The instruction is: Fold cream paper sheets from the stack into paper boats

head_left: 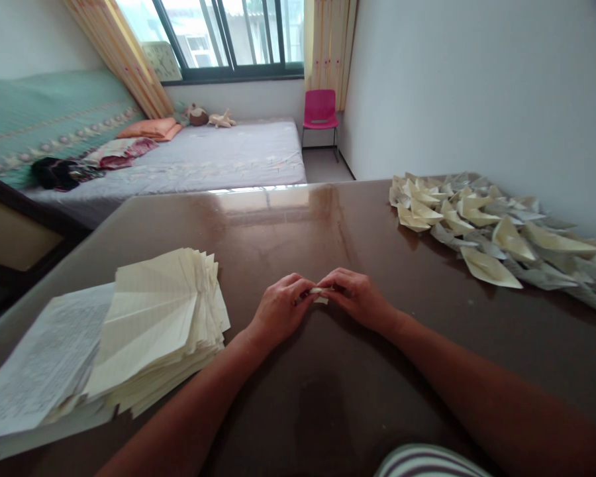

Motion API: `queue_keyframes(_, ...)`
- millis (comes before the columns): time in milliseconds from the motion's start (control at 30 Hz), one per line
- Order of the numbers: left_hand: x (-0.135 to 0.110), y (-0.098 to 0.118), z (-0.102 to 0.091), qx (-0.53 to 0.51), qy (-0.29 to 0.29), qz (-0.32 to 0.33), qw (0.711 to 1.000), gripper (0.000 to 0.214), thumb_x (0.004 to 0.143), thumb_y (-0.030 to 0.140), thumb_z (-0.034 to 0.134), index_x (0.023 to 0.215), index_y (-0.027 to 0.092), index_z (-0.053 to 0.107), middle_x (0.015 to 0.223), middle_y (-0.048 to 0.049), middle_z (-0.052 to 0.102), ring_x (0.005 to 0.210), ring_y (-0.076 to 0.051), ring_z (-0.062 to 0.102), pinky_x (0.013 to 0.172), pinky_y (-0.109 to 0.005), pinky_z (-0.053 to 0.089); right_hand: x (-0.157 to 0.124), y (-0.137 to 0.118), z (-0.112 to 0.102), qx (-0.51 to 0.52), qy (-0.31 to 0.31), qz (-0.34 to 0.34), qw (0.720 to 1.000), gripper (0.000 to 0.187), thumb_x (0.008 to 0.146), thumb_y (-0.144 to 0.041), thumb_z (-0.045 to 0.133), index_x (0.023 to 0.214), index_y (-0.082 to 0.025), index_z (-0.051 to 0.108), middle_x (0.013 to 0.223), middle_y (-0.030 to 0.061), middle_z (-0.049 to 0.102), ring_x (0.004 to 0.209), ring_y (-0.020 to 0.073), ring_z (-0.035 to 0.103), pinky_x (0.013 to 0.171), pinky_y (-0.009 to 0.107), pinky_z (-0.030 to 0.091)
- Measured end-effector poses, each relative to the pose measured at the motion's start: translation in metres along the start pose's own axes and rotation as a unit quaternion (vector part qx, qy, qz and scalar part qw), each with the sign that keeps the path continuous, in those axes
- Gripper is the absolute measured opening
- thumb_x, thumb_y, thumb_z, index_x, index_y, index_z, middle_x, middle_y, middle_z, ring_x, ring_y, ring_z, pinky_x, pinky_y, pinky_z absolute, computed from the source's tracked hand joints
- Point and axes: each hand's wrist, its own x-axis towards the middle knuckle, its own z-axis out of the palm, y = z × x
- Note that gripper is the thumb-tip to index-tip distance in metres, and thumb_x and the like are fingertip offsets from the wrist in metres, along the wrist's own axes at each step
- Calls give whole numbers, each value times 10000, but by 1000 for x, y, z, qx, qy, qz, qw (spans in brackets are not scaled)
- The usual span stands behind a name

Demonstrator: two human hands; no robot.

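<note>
Between my two hands, just above the brown table (298, 371), is a small piece of folded cream paper (322, 300). My left hand (284, 303) pinches its left end with thumb and fingers. At the other end, my right hand (357, 295) grips it the same way. Fingers cover most of the paper, so its folded shape cannot be made out. Left of my forearm lies a thick stack of cream lined sheets (149, 311), the top one creased. Printed white sheets (49, 351) stick out beside and under that stack.
A pile of folded paper boats (477, 218) covers the table's right side along the white wall (451, 86). Beyond the far edge are a bed (238, 152) and a pink chair (320, 109). A dark wooden cabinet or chair (20, 225) stands at the left.
</note>
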Motion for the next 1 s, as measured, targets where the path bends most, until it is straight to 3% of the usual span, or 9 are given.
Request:
queue_keyframes(133,-1,0,2,38,12,27,999,207,932,325,504,865,201,655,846,-25,644,791,-141,590,730,-248,444,-1,-4,1,-70,2,-33,997,138,928,-244,516,858,-204,628,834,28,617,786,147,573,726,260,429)
queue_keyframes(267,-1,1,2,69,11,44,997,230,953,321,456,868,194,629,855,-38,629,813,-158,573,743,-272,443,-1,-3,2,-60,8,-34,998,136,928,-233,513,847,-202,618,823,23,611,774,143,567,713,257,425)
queue_keyframes(433,1,0,3,0,33,24,999,177,946,310,478,924,216,627,916,-28,636,883,-156,578,772,-264,462,0,7,4,2,37,-1,999,125,913,-276,556,846,-207,634,805,8,626,753,130,575,710,249,445)
queue_keyframes(533,2,-1,3,-12,44,38,998,180,953,281,462,962,222,632,936,-31,649,913,-159,578,821,-278,462,0,9,5,-11,41,11,999,135,892,-338,589,881,-217,649,799,6,639,723,129,566,670,244,455)
queue_keyframes(733,-1,2,3,72,51,54,995,185,952,271,458,1009,226,628,957,-37,652,922,-160,568,811,-276,462,-2,2,5,-74,45,-6,996,189,889,-391,587,970,-230,643,880,26,661,717,135,557,707,273,466)
queue_keyframes(1000,-3,9,4,127,51,47,990,142,923,261,481,955,230,616,943,-25,652,924,-155,573,779,-254,459,-1,0,1,-119,53,-58,990,123,912,-317,558,886,-237,647,852,33,686,822,184,542,792,322,440)
